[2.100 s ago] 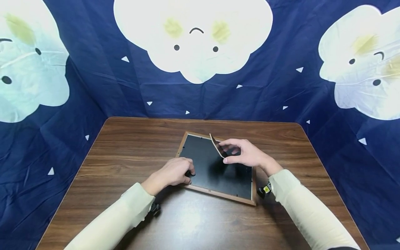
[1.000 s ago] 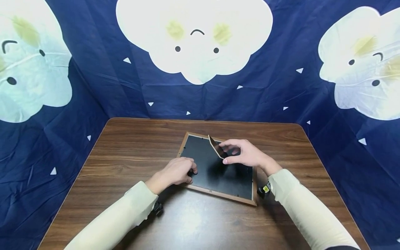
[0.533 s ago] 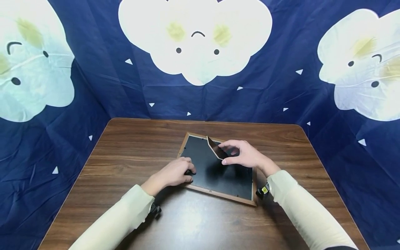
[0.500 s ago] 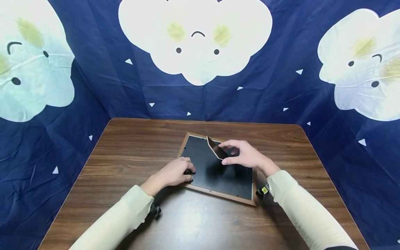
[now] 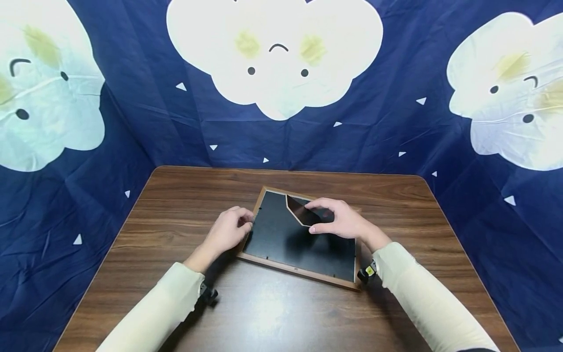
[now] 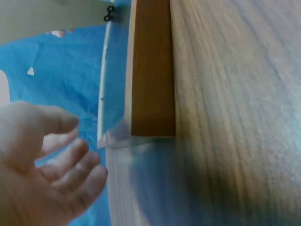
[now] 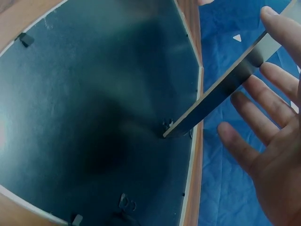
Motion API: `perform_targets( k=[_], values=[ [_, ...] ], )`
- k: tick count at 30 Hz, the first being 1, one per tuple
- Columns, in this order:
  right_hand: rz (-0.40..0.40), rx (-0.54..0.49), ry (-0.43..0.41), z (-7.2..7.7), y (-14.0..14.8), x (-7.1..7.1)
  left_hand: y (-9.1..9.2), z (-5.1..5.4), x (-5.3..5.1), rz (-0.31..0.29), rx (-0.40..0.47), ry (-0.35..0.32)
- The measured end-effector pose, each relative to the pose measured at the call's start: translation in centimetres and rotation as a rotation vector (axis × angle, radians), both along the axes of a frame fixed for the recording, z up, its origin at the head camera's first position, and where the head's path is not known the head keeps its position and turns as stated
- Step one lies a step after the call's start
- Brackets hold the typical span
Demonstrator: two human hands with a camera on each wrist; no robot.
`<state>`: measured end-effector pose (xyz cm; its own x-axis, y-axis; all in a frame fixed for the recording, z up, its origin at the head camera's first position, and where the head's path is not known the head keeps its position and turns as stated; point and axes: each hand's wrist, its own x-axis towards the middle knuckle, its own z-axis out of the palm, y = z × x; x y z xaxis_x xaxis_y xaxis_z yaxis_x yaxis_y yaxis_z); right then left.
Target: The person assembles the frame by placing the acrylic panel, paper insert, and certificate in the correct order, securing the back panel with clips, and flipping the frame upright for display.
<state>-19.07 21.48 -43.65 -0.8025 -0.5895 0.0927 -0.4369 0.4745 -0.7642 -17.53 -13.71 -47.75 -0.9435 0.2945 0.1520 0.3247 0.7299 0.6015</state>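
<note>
A picture frame (image 5: 294, 269) with a wooden rim lies face down on the table, its black backing board (image 5: 272, 230) upward. From the board rises a black easel stand (image 5: 299, 211), tilted up on its hinge. My right hand (image 5: 340, 220) holds this stand between thumb and fingers; the right wrist view shows the stand (image 7: 211, 96) slanting up from the board into the hand (image 7: 277, 122). Beside the frame's left edge is my left hand (image 5: 226, 230), fingers loosely bent. In the left wrist view that hand (image 6: 42, 160) appears apart from the frame's side (image 6: 153, 70).
Small dark tabs (image 7: 27, 39) sit along the rim's inner edge. The wood-grain table (image 5: 184, 195) has a dark blue cloth (image 5: 246, 137) with white clouds hanging behind it and at both sides. A camera (image 5: 208, 295) is strapped at each wrist.
My left hand has come off the frame's lower left corner and moved left and farther away. The stand leans slightly lower to the left, and the right hand has shifted a little with it.
</note>
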Motion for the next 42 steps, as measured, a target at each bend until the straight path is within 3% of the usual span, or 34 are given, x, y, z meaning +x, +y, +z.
perform_targets(
  k=[4,8,14,18,24,42],
  values=[
    [0.001,0.032,0.021,-0.1,-0.5,0.1,-0.7,-0.3,-0.1,0.104,0.001,-0.059],
    [-0.005,0.043,0.027,-0.3,-1.0,0.4,-1.1,-0.7,-0.4,0.142,0.048,-0.157],
    [-0.035,0.061,0.018,-0.9,-1.8,0.8,-1.4,-0.9,-0.3,0.129,0.214,-0.354],
    [-0.031,0.096,0.075,-1.5,-2.4,0.9,-1.4,-1.0,-0.2,0.117,0.282,-0.423],
    [-0.025,0.159,0.161,-2.2,-3.0,1.0,-1.4,-1.2,-0.2,0.13,0.327,-0.449],
    [-0.019,0.168,0.169,-4.2,-4.2,0.7,-1.3,-1.3,0.2,0.118,0.331,-0.471]
  ],
)
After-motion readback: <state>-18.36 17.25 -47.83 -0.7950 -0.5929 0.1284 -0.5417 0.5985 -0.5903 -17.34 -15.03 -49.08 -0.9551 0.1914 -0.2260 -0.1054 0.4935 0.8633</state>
